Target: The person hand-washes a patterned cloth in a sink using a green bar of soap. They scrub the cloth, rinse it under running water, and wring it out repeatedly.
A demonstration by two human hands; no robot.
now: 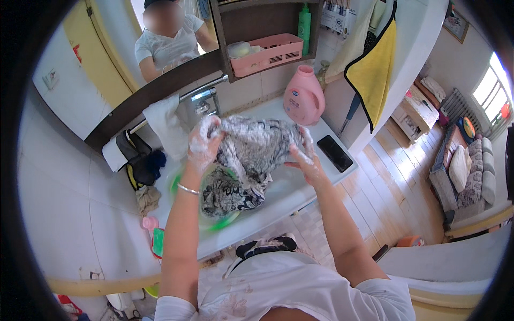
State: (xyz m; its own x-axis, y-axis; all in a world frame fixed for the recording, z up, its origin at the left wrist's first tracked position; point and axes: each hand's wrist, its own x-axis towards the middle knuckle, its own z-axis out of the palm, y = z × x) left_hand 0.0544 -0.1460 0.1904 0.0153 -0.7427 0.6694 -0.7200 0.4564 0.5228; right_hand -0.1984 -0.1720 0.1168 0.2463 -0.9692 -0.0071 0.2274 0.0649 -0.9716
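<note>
A wet, soapy black-and-white patterned cloth (257, 144) is stretched between my two hands above the white sink. My left hand (204, 142), covered in suds, grips its left end. At the right end my right hand (306, 158) has foam on the fingers and touches the cloth's edge; whether the fingers close on it is unclear. The cloth's lower part, with a dark floral print, hangs into a green-rimmed basin (225, 222) standing in the sink (281, 200). Behind the cloth is a chrome faucet (204, 100).
A pink detergent bottle (304, 98) and a black phone (335, 153) rest on the sink's right side. A white towel (166, 128) hangs at the back left. Above are a mirror (120, 48) and a shelf with a pink basket (267, 56). A yellow cloth (371, 76) hangs at right.
</note>
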